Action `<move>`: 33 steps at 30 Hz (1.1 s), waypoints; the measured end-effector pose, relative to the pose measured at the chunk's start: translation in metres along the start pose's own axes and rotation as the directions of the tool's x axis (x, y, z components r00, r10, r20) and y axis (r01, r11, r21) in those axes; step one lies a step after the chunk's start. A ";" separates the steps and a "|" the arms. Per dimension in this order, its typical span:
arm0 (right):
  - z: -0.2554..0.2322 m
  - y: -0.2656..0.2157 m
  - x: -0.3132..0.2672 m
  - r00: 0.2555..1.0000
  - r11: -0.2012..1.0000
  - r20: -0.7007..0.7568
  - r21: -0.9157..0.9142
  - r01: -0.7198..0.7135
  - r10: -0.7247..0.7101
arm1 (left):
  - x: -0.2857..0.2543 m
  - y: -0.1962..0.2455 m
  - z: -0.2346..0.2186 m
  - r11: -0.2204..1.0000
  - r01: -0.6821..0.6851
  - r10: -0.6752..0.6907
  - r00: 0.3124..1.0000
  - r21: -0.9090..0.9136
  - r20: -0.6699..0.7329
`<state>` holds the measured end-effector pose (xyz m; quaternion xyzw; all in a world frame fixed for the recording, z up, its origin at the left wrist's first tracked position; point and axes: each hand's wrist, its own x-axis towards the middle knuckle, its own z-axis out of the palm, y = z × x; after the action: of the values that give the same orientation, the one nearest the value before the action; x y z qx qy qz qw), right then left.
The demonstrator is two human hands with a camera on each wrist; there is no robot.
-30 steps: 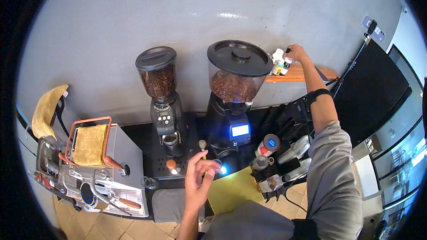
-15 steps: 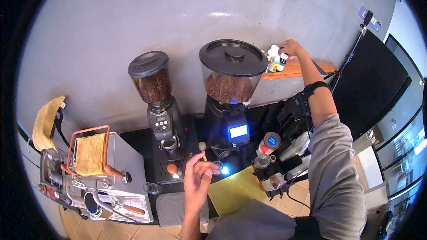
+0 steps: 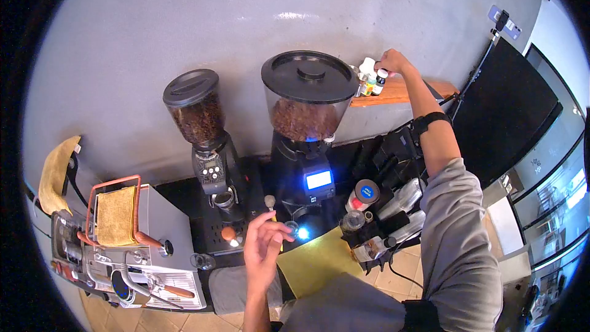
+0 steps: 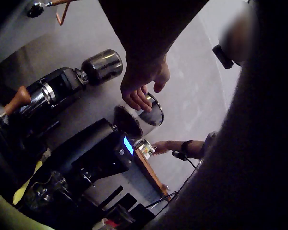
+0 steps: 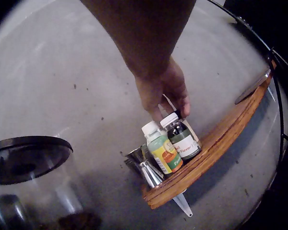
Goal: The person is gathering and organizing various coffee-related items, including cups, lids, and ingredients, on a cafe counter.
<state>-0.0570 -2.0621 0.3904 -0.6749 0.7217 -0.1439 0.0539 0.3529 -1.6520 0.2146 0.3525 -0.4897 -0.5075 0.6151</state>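
Observation:
My right hand (image 3: 395, 61) reaches over a wooden shelf (image 5: 230, 132) on the wall. In the right wrist view its thumb and fingers pinch a dark-topped item with a pale edge (image 5: 171, 103), mostly hidden behind two bottles. One is a dark bottle with a white cap (image 5: 185, 143); beside it stands a green-and-yellow labelled bottle (image 5: 163, 152). A metal jigger (image 5: 151, 173) is at the shelf's left end. Lower down, my left hand (image 3: 264, 249) hovers over the counter, fingers loosely bent around nothing, near a brush (image 3: 270, 201).
Two coffee grinders, a large one (image 3: 305, 117) and a smaller one (image 3: 203, 114), stand against the wall. An espresso machine (image 3: 169, 218) is at left. A yellow mat (image 3: 319, 264) lies at the front edge, beside a lidded jar (image 3: 362, 195). A phone (image 3: 505, 21) on a stand is at right.
The head view has shifted, moving the scene left. My right hand stays at the shelf behind the bottles, and my left hand keeps its loose pose above the counter.

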 end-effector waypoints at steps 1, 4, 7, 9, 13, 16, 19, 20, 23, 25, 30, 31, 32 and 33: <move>0.001 0.001 0.000 1.000 1.000 -0.007 0.012 0.016 -0.016 | 0.000 0.000 0.000 1.000 0.002 -0.002 1.000 -0.007 -0.001; 0.003 0.001 -0.001 0.999 0.999 -0.031 -0.027 0.017 -0.018 | 0.000 0.001 0.002 1.000 0.010 -0.010 1.000 -0.014 -0.002; 0.002 0.002 0.002 0.999 0.999 0.017 -0.031 0.036 -0.035 | 0.000 0.001 0.002 1.000 0.026 -0.026 1.000 -0.016 0.001; 0.001 0.002 0.005 0.998 0.997 0.046 -0.068 0.043 -0.040 | 0.000 -0.001 0.001 0.999 0.045 -0.045 0.999 -0.022 -0.001; -0.002 0.002 -0.006 1.000 0.999 0.019 -0.045 -0.010 0.011 | 0.000 -0.005 -0.005 1.000 0.009 -0.009 0.999 0.017 0.039; -0.010 0.039 0.022 0.984 0.996 0.179 -0.074 0.040 -0.026 | 0.003 0.003 -0.019 0.998 -0.027 0.027 1.000 0.063 0.000; -0.048 0.075 0.018 0.952 0.969 0.180 0.044 0.243 -0.247 | 0.006 0.006 -0.039 0.995 -0.074 0.077 0.995 0.069 -0.055; -0.061 0.062 -0.001 0.965 0.972 0.133 0.103 0.212 -0.225 | 0.006 0.003 -0.047 0.994 -0.087 0.092 0.992 0.070 -0.082; -0.104 0.040 -0.045 0.938 0.932 -0.044 0.108 0.346 -0.343 | 0.004 -0.002 -0.067 0.990 -0.085 0.102 0.982 0.109 -0.160; -0.131 0.027 -0.070 0.903 0.924 -0.213 0.005 0.383 -0.373 | 0.003 -0.009 -0.082 0.989 -0.086 0.105 0.981 0.121 -0.161; -0.118 -0.089 -0.269 0.694 0.833 -0.490 -0.139 0.536 -0.528 | -0.006 -0.027 -0.106 0.994 -0.041 0.056 0.988 0.102 -0.147; -0.114 -0.094 -0.292 0.704 0.843 -0.486 -0.149 0.516 -0.517 | -0.008 -0.031 -0.108 0.995 -0.029 0.042 0.990 0.094 -0.138; -0.109 -0.097 -0.312 0.640 0.811 -0.527 -0.186 0.554 -0.559 | -0.010 -0.036 -0.109 0.997 -0.023 0.032 0.992 0.079 -0.120; -0.104 -0.093 -0.332 0.569 0.776 -0.566 -0.228 0.588 -0.597 | -0.012 -0.040 -0.109 0.996 0.001 0.010 0.993 0.092 -0.119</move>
<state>0.0317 -1.7239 0.4773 -0.7931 0.4320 -0.3577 -0.2375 0.4468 -1.6565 0.1448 0.4092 -0.4757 -0.4609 0.6275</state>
